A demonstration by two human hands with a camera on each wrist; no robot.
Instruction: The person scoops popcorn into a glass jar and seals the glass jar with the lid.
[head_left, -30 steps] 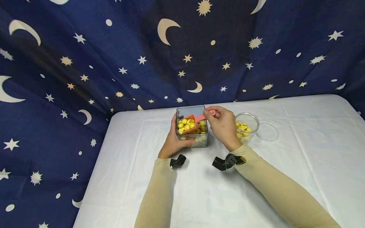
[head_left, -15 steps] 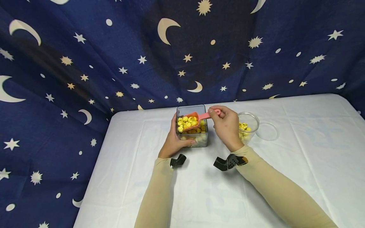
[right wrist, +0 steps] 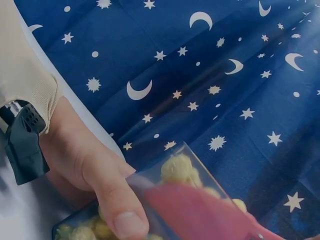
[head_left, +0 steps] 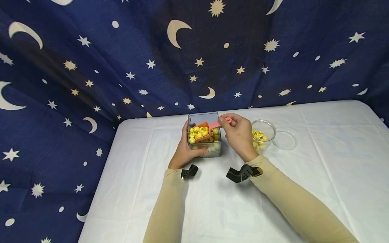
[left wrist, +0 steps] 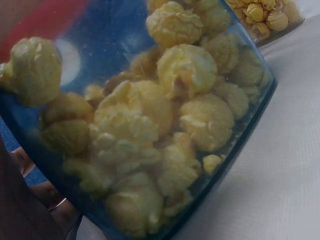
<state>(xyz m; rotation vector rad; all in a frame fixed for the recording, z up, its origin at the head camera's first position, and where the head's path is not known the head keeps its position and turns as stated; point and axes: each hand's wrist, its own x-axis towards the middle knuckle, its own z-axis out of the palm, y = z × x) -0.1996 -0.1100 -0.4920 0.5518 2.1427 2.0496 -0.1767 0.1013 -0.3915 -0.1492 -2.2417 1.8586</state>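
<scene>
My left hand point(head_left: 186, 150) grips a clear square tub point(head_left: 203, 118) around its left side, thumb across the front wall. Yellow popcorn point(left wrist: 132, 117) lies in the tub, seen close through its wall in the left wrist view. My right hand point(head_left: 240, 135) pinches the handle of a pink scoop point(head_left: 215, 125) between thumb and fingers. Popcorn fills the scoop's bowl, which sits tilted within the tub's mouth, over the other popcorn. In the right wrist view the scoop point(right wrist: 200, 215) shows behind the clear wall, beside the left thumb.
Right of the right hand stands a clear round cup point(head_left: 267, 126) partly filled with popcorn. A clear round lid point(head_left: 285, 140) lies beside it on the white-covered table point(head_left: 322, 168). A dark blue curtain point(head_left: 258, 74) with moons and stars hangs behind the table.
Carrying the popcorn-filled scoop, my right hand shifted slightly right and up, then back left and down over the tub. My left hand and the tub stay in place.
</scene>
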